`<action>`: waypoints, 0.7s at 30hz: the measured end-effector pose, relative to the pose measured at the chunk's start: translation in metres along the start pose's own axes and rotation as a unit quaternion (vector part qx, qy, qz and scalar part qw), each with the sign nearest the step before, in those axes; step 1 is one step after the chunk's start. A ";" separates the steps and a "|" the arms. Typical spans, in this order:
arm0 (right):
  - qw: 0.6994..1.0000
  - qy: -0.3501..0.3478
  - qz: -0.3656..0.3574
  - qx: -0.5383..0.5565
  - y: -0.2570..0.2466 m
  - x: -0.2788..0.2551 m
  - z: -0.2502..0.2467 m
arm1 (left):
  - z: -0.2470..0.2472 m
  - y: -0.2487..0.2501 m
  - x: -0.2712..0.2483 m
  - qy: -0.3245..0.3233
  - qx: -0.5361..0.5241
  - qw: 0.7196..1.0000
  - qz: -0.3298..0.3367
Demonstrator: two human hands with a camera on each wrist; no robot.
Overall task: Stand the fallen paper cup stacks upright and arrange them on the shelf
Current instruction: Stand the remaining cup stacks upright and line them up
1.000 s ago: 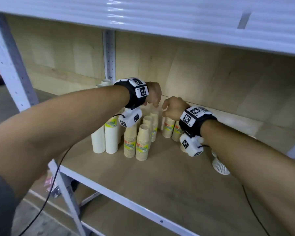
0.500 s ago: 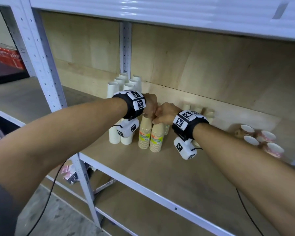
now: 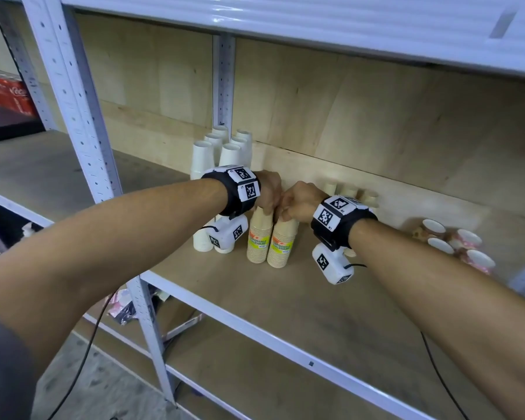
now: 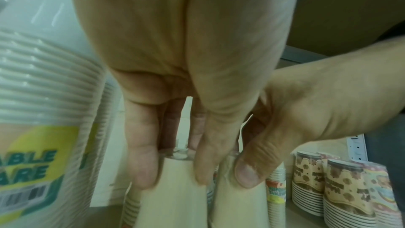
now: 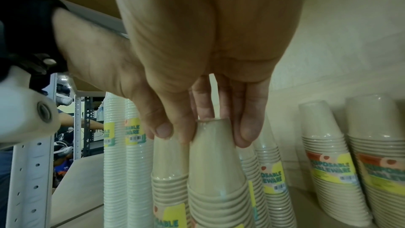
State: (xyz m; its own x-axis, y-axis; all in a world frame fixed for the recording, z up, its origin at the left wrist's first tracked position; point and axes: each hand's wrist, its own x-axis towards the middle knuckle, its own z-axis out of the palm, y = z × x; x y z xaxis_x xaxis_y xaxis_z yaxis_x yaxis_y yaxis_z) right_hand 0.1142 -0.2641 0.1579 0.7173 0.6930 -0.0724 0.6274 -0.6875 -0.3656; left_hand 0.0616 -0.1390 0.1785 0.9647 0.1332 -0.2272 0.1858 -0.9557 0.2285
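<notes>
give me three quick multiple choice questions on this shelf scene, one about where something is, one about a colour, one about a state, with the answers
1. Where do the tall white cup stacks stand relative to the two brown stacks being held?
A. to their left
B. to their right
C. on the shelf above

2. What colour is the label on the left brown stack?
A. blue
B. yellow-green
C. black

3. How does the right brown stack stand?
A. lying on its side
B. upright
C. crushed flat

Answers:
1 A, the white stacks rise left of both hands.
2 B, its band is yellow-green.
3 B, it stands upright with the right hand gripping its top, as the left hand grips its neighbour.
</notes>
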 end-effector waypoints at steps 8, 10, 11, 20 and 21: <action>0.999 0.021 0.030 -0.011 0.018 -0.012 -0.026 | -0.016 0.030 0.001 -0.007 0.014 1.000 0.025; 0.999 0.027 0.036 -0.020 0.027 -0.014 -0.033 | -0.019 0.039 0.003 0.002 0.030 0.999 0.030; 0.998 0.031 0.040 -0.031 0.031 -0.015 -0.037 | -0.020 0.043 0.005 0.007 0.029 0.999 0.032; 0.994 0.060 0.067 -0.056 0.072 -0.014 -0.060 | -0.028 0.083 0.029 0.055 0.043 0.995 0.069; 0.994 0.060 0.069 -0.056 0.077 -0.013 -0.062 | -0.027 0.085 0.033 0.053 0.057 0.994 0.073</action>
State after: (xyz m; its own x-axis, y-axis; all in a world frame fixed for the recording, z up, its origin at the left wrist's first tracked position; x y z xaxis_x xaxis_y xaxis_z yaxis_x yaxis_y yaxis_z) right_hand 0.1723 -0.3391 0.1881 0.8256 0.5643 -0.0005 0.5458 -0.7987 -0.2535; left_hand 0.1140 -0.2092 0.2157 0.9952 0.0129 -0.0972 0.0266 -0.9896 0.1411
